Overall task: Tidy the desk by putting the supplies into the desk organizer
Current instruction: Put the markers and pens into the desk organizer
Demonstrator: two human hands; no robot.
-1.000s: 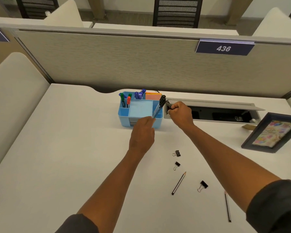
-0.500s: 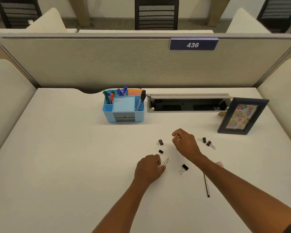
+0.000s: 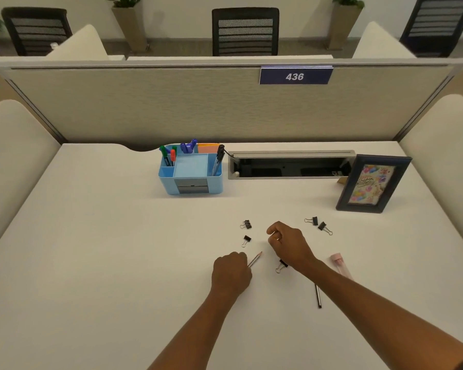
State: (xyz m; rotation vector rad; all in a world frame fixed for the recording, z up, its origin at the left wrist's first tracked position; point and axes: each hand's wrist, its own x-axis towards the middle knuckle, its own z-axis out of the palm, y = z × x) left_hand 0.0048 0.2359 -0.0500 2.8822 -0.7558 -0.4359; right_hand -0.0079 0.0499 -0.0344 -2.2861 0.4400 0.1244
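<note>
The light blue desk organizer [image 3: 190, 180] stands at the back of the desk and holds coloured markers [image 3: 169, 156], blue pens and black pens [image 3: 218, 159]. My left hand [image 3: 231, 273] is closed over a pencil [image 3: 256, 258] that lies on the desk, with only the pencil's tip end showing. My right hand [image 3: 289, 245] hovers just right of it with curled fingers and nothing in them. Several black binder clips lie around the hands, among them the left clip [image 3: 246, 224], the middle clip [image 3: 281, 266] and the right clip [image 3: 324, 227]. A second pencil [image 3: 318, 297] is partly hidden under my right forearm.
A pink eraser-like item [image 3: 338, 263] lies beside my right forearm. A dark picture frame [image 3: 372, 182] stands at the right. An open cable tray [image 3: 289, 166] is set into the desk right of the organizer. Partition walls close the back and sides.
Both hands have come back from the organizer, where the right hand left the black pens. The left hand has closed on the pencil; the right hand is beside it.
</note>
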